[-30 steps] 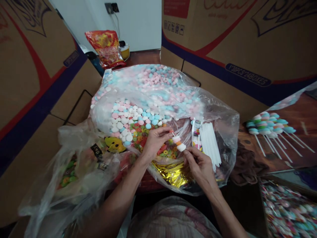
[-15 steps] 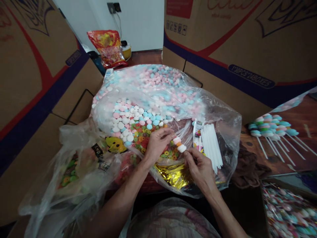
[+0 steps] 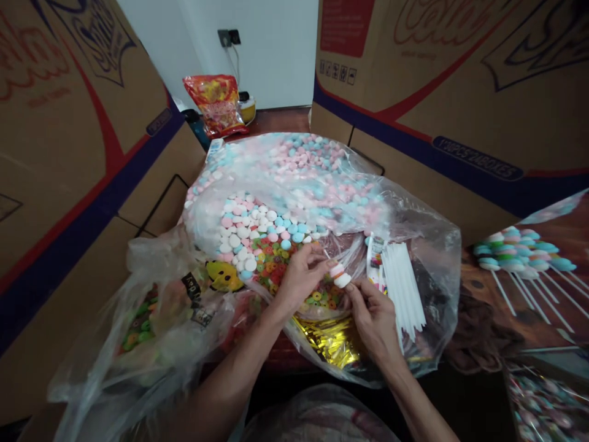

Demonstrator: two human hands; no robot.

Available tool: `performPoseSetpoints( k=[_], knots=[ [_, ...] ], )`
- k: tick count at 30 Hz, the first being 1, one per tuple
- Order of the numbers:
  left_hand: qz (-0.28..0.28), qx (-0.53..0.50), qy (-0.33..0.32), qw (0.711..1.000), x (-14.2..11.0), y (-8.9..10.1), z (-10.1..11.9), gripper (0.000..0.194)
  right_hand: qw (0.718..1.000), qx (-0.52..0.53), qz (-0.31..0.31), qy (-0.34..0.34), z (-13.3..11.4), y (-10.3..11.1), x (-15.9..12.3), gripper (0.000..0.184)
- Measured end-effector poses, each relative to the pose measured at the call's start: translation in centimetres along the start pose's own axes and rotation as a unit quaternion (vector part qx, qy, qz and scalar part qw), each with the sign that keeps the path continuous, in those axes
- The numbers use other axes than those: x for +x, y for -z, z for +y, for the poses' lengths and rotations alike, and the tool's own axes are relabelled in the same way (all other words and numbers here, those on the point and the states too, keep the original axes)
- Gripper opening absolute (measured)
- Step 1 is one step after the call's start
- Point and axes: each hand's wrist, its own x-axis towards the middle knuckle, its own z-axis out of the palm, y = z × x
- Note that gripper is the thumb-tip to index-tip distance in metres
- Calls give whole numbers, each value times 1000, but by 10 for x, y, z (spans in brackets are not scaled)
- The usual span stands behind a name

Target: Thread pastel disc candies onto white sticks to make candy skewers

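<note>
A short candy skewer (image 3: 341, 280) of white and pinkish marshmallows with an orange ring between them is held over the open bag. My left hand (image 3: 301, 273) has its fingertips closed on the skewer's upper end, where a bit of white stick shows. At the lower end, my right hand (image 3: 375, 313) pinches it by the bottom white marshmallow; the exact grip is hidden by the fingers. Beneath the hands lie colourful gummy rings (image 3: 276, 261) and gold twist ties (image 3: 329, 341). Pink, white and blue marshmallows (image 3: 242, 230) fill the clear bag behind. White sticks (image 3: 404, 288) lie right of my right hand.
Large cardboard boxes (image 3: 414, 141) stand on both sides. Finished-looking marshmallow skewers (image 3: 524, 252) lie at the right, above a brown cloth (image 3: 483, 334) and a box of wrapped candy (image 3: 547, 402). A red candy bag (image 3: 216, 107) stands at the back.
The view has shifted, so everything sits lower and further right. My left fingers have come down onto the top marshmallow, and the pieces look closer together. My right hand keeps its pinch.
</note>
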Motion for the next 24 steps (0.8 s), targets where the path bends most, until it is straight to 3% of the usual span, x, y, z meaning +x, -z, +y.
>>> performPoseSetpoints(
  k=[2,4,6,8,12,16,18,21,24],
  knots=[
    [63,166,-78,981,6,7,8,17,1000,14,6,-2,-2,0,4,32],
    [114,370,-129,913,11,13,18,25,1000,24,14,-9,-4,1,7,32],
    [125,526,-130,832,15,16,24,30,999,30,15,-12,-4,1,8,32],
    [121,604,-106,780,18,14,26,28,999,30,10,-14,-4,1,7,32],
    [154,633,-76,755,22,9,20,25,999,30,1,-20,1,-1,3,31],
    [147,629,-82,759,24,16,16,27,999,27,3,-23,11,2,-1,32],
    [146,599,-96,781,24,21,18,25,999,23,14,-26,15,3,-3,31],
    [151,466,-130,862,24,22,21,19,999,23,26,-26,18,5,-6,29],
    [52,236,-109,964,24,12,19,22,998,35,43,-32,15,7,-9,30]
  ],
)
